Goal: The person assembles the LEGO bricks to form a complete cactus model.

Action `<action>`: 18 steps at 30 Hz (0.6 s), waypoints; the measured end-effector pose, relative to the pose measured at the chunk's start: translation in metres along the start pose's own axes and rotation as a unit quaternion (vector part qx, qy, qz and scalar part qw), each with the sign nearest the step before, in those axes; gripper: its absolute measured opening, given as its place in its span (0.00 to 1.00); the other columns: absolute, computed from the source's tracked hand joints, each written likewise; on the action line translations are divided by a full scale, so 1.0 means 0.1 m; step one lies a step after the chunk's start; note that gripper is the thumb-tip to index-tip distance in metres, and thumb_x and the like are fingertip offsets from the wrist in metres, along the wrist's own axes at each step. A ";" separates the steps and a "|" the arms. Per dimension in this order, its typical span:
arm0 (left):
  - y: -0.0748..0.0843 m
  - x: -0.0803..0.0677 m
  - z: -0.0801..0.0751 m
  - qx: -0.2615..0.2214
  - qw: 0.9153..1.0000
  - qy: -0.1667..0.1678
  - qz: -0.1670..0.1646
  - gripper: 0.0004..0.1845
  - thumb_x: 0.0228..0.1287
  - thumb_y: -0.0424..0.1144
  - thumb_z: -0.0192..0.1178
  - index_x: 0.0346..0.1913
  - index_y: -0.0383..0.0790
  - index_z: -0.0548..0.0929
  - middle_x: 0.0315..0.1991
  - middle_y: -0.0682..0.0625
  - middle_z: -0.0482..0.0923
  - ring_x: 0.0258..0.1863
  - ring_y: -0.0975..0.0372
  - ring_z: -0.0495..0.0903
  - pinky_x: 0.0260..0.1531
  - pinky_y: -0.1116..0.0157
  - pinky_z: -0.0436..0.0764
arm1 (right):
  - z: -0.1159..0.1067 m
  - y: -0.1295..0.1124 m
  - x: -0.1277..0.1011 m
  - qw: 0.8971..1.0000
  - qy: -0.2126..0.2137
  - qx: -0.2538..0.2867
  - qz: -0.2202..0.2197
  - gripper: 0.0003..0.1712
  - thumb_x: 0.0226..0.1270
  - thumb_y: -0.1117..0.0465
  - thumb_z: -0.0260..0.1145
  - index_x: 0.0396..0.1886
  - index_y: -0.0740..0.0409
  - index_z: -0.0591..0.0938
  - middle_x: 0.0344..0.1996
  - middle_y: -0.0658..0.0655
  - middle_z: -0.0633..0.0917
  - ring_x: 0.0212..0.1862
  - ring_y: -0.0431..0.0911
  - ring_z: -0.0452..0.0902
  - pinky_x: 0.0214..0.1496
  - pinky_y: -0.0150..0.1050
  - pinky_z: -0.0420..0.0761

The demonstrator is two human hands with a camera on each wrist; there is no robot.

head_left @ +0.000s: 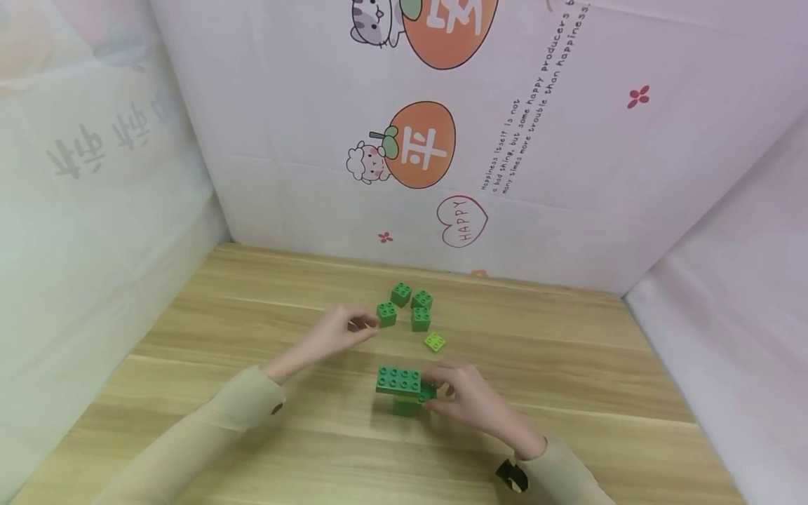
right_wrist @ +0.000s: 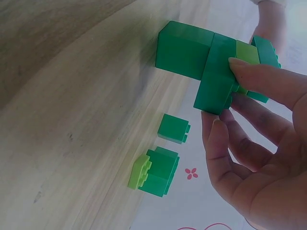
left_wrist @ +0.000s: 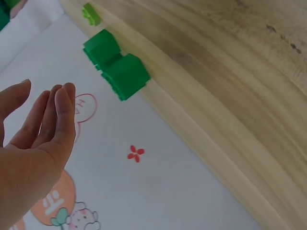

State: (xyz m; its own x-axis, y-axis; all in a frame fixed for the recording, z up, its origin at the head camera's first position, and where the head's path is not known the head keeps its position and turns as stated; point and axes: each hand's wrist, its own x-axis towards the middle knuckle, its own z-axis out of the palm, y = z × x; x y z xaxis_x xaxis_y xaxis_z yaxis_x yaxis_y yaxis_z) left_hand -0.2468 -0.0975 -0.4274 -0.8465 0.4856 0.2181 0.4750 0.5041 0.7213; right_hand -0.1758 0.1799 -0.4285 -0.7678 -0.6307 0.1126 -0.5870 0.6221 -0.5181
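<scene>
Head view: block stack [head_left: 399,381] upright on the wooden table [head_left: 284,442], nearer the person than the loose pieces. Right hand [head_left: 468,396] at its right side, pinching a low green part and hiding some of it; the long top brick overhangs leftward. Left hand [head_left: 339,330] has fingers slightly bent, nothing in grip, just beside the leftmost of four green blocks [head_left: 420,320]; contact cannot be told. Lime plate [head_left: 434,341] lies between that cluster and the stack. Printed cloth [head_left: 303,175] rises behind the table. Dark object by right cuff [head_left: 513,476], unclear.

Left wrist: fingers together, thumb apart, palm bare. Two green blocks and the lime plate lie beyond.

Right wrist: thumb and fingers pinch a studded green brick in the stack, under a lime layer. Loose pieces well apart from it.
</scene>
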 end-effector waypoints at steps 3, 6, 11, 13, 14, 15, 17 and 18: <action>-0.08 0.08 0.01 -0.012 1.000 0.002 -0.022 0.10 0.65 0.34 0.63 0.47 0.33 0.85 0.45 0.40 0.87 0.41 0.57 0.86 0.46 0.65 0.87 | 0.00 0.00 0.01 1.000 0.000 -0.003 0.002 0.16 0.55 0.66 0.74 0.45 0.58 0.86 0.41 0.55 0.88 0.41 0.44 0.83 0.39 0.27 0.85; -0.16 0.17 0.03 -0.013 0.999 0.007 -0.038 0.12 0.66 0.33 0.63 0.49 0.32 0.84 0.47 0.38 0.86 0.43 0.55 0.86 0.49 0.61 0.87 | 0.01 0.00 0.01 1.000 -0.001 -0.005 0.002 0.17 0.54 0.66 0.74 0.45 0.58 0.86 0.41 0.55 0.88 0.41 0.43 0.83 0.40 0.27 0.85; -0.26 0.33 0.06 -0.014 0.997 0.016 -0.069 0.16 0.65 0.34 0.63 0.54 0.30 0.82 0.50 0.38 0.85 0.46 0.53 0.85 0.52 0.58 0.86 | 0.01 0.02 0.00 1.000 0.001 -0.005 -0.001 0.17 0.54 0.66 0.75 0.45 0.58 0.86 0.41 0.55 0.88 0.41 0.43 0.83 0.39 0.27 0.85; -0.30 0.38 0.07 -0.014 0.997 0.014 -0.081 0.18 0.65 0.35 0.64 0.56 0.30 0.81 0.52 0.38 0.84 0.48 0.51 0.85 0.54 0.56 0.85 | 0.01 0.02 0.00 1.000 0.001 -0.005 -0.001 0.17 0.54 0.66 0.75 0.45 0.58 0.86 0.41 0.55 0.88 0.41 0.43 0.83 0.38 0.26 0.84; -0.32 0.40 0.08 -0.010 0.997 0.012 -0.081 0.19 0.64 0.35 0.64 0.56 0.30 0.80 0.52 0.37 0.84 0.48 0.51 0.84 0.54 0.56 0.85 | 0.01 0.02 0.00 1.000 0.001 -0.006 0.000 0.17 0.54 0.66 0.75 0.45 0.58 0.86 0.41 0.55 0.88 0.41 0.43 0.83 0.39 0.26 0.84; -0.35 0.42 0.09 -0.008 0.997 0.009 -0.082 0.20 0.64 0.34 0.64 0.57 0.29 0.80 0.53 0.37 0.83 0.49 0.50 0.84 0.55 0.55 0.84 | 0.01 0.02 0.00 1.000 0.002 -0.007 -0.001 0.17 0.54 0.66 0.75 0.45 0.58 0.86 0.41 0.55 0.88 0.40 0.43 0.83 0.39 0.26 0.84; -0.38 0.45 0.10 -0.005 0.996 0.003 -0.088 0.21 0.64 0.34 0.65 0.58 0.29 0.79 0.54 0.36 0.82 0.51 0.48 0.83 0.56 0.54 0.83 | 0.00 0.01 0.00 1.000 0.001 -0.009 -0.001 0.17 0.54 0.66 0.75 0.45 0.58 0.86 0.41 0.55 0.88 0.40 0.43 0.83 0.39 0.27 0.85; -0.40 0.46 0.11 -0.004 0.996 0.000 -0.090 0.22 0.64 0.34 0.65 0.59 0.29 0.78 0.55 0.36 0.82 0.51 0.47 0.82 0.57 0.53 0.83 | 0.00 0.01 0.00 1.000 0.001 -0.010 -0.001 0.17 0.54 0.66 0.75 0.45 0.58 0.86 0.41 0.55 0.88 0.41 0.43 0.83 0.39 0.27 0.85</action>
State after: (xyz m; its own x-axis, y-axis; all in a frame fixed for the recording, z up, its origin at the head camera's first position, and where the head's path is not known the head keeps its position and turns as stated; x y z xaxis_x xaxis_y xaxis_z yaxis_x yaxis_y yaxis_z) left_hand -0.3017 -0.0876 -0.4532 -0.9177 0.3881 0.0845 0.3135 0.5770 0.7542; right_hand -0.1765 0.1801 -0.4286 -0.7665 -0.6317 0.1155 -0.5940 0.6290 -0.5015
